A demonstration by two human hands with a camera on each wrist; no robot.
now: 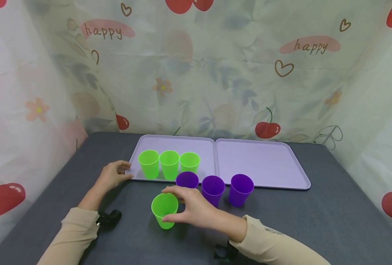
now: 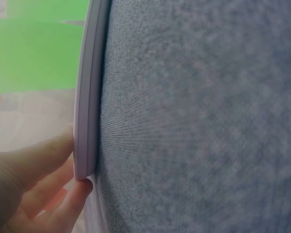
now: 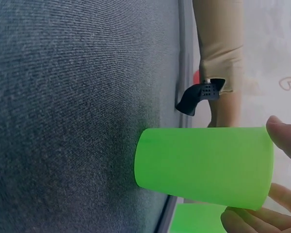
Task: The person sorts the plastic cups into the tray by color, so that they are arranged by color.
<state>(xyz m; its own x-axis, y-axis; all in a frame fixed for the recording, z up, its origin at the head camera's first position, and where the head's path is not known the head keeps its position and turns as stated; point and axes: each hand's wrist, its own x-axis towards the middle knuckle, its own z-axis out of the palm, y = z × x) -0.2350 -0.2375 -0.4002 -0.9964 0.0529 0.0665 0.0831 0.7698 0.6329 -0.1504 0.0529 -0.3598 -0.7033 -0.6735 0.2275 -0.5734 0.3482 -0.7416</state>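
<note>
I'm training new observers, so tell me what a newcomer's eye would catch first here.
Likely the vivid green cups: three in a row on the left tray, with a fourth cup in the right grip nearer the viewer. Next come three purple cups standing in front of the two trays, then the curtain, printed with cherries and the word "happy", behind the table.

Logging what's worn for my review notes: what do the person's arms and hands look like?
The left sleeve and right sleeve are beige, the right one bearing a small dark marking, too blurred to read. A black left fitting and black right fitting sit by the cuffs. The left hand and right hand wear no gloves.
</note>
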